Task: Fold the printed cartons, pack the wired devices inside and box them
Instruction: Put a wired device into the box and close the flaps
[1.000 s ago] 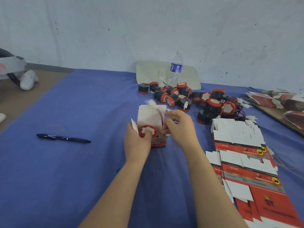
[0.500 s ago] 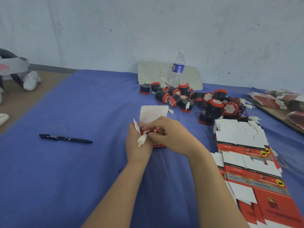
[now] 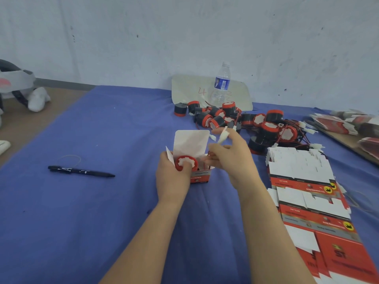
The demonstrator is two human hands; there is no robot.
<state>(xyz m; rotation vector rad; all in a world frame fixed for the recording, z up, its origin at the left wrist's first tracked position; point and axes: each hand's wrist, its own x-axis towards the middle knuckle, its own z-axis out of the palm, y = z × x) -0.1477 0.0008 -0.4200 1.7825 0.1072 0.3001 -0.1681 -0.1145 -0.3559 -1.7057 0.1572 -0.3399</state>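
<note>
Head view, the only one we have. On the blue cloth near the middle stands an open carton, red print on its front, white flap up at the back.

A device sits in the carton's left part, its red-rimmed white face up and tilted toward us.

The left hand grips the carton from its left side, fingers curled round it, thumb pressed on the device face.

The right hand is over the carton's right side, fingers curled. It pinches a white connector, held up above the carton near the flap's right edge. We cannot make out the wire below it.

Behind the carton lies a pile of more red-and-black devices with tangled wires and white plugs.

Flat cartons lie overlapped in a row just right of the right forearm, running toward us. More printed blanks sit at the far right edge, blurred.

A water bottle stands behind the pile, in front of a pale board leaning on the wall.

A black pen lies on the cloth well left of the hands.
</note>
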